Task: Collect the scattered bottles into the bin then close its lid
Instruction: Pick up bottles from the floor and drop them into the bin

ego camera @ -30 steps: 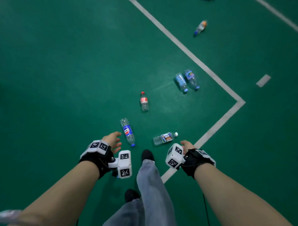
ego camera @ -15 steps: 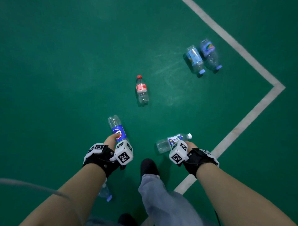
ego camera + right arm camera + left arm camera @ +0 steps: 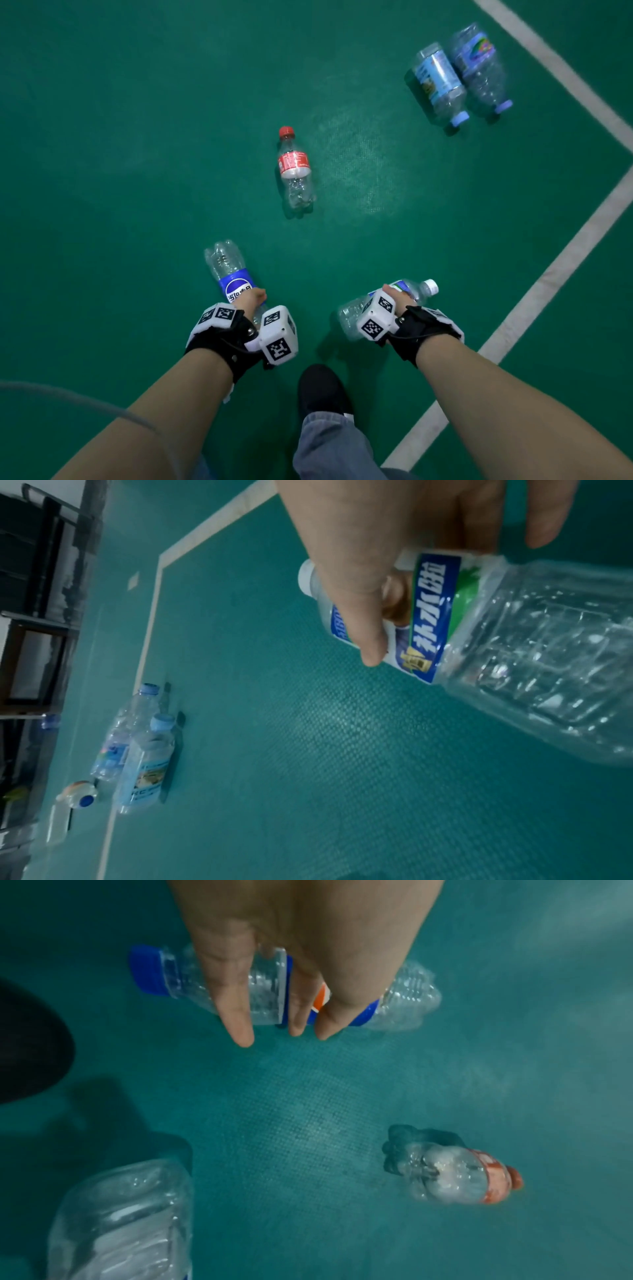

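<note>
My left hand [image 3: 251,299] reaches down over a clear bottle with a blue label [image 3: 233,274] lying on the green floor. Its fingers [image 3: 236,1010] curl across the blue-label bottle [image 3: 267,988], whose blue cap points left in the left wrist view. My right hand [image 3: 397,296] grips a clear white-capped bottle [image 3: 416,291] by its label and holds it just off the floor. In the right wrist view the thumb [image 3: 363,631] lies across the white-capped bottle [image 3: 514,656]. A red-capped bottle [image 3: 295,168] lies ahead. The bin is out of view.
Two blue-capped bottles [image 3: 440,84] [image 3: 478,65] lie side by side at the far right, near a white floor line [image 3: 565,257]. My dark shoe [image 3: 322,390] stands between my arms. Another bottle [image 3: 77,795] and dark furniture [image 3: 37,601] show in the right wrist view.
I have bent lower and the floor looks nearer. Both hands went from reaching above the floor to holding a bottle each. The white-capped bottle has come up slightly.
</note>
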`<state>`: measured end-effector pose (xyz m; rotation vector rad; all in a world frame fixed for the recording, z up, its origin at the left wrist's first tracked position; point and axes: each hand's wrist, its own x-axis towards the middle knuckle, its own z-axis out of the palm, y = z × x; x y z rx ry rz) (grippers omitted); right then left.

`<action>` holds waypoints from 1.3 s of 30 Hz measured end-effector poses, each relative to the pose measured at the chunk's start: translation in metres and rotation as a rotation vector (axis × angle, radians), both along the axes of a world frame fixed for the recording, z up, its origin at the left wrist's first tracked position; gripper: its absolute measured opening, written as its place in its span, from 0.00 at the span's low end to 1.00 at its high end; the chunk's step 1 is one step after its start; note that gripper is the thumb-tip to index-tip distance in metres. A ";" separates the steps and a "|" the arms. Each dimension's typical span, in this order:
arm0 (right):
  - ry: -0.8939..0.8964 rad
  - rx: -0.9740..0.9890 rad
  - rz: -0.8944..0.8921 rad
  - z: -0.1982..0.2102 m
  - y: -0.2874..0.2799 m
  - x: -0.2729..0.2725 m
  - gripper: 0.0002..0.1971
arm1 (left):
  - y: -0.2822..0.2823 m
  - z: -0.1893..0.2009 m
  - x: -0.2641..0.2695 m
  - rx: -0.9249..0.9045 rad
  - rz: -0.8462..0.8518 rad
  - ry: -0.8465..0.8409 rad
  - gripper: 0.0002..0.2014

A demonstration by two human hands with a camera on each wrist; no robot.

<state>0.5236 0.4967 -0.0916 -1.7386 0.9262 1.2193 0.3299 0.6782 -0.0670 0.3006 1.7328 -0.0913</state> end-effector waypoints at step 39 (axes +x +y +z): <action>-0.819 0.365 -0.628 1.052 -0.589 0.153 0.14 | -0.575 1.019 0.395 0.274 -1.437 -1.065 0.25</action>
